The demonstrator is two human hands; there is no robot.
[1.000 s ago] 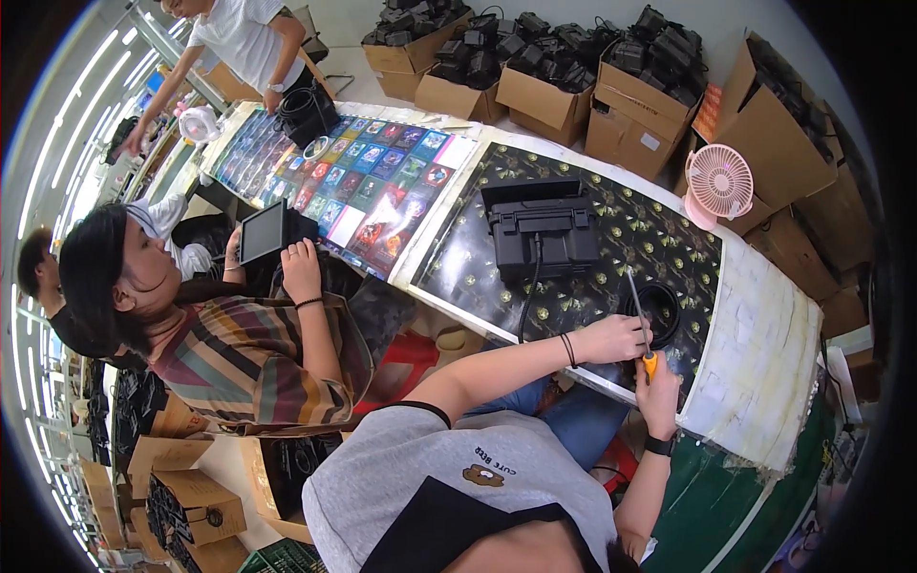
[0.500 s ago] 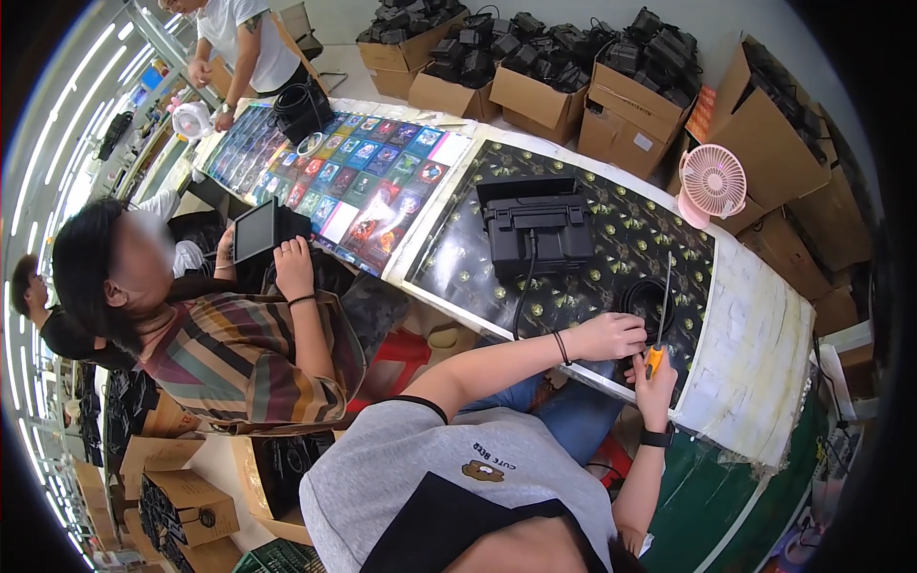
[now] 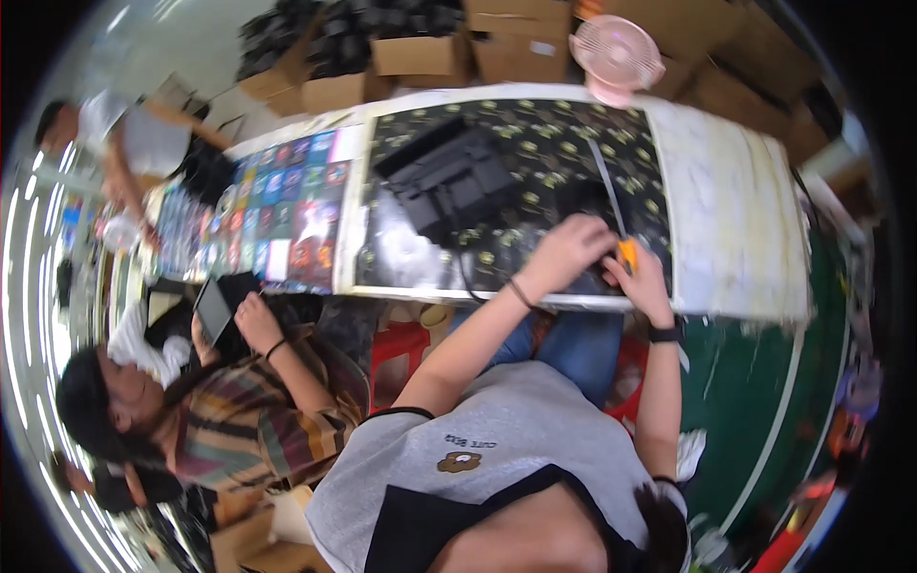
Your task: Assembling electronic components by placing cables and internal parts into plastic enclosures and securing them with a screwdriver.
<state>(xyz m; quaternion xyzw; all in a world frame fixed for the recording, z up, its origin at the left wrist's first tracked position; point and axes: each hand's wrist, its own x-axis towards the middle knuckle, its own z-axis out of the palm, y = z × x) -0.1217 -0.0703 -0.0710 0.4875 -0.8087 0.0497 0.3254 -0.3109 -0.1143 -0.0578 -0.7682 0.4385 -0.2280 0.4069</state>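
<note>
Hands [image 3: 571,250]: right [image 3: 646,285] grips orange-handled screwdriver [image 3: 627,254]; grey shirt [image 3: 521,420] lettered.

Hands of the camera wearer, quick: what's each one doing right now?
Left hand: fingers curled; whether it holds anything cannot be told.
Right hand: closed around an orange-handled screwdriver.

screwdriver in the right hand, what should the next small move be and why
Perhaps reach the left hand over to steady the black case: the right hand grips the screwdriver by its orange handle, but the shaft's tip is well apart from the case, and neither hand touches the case.
</note>
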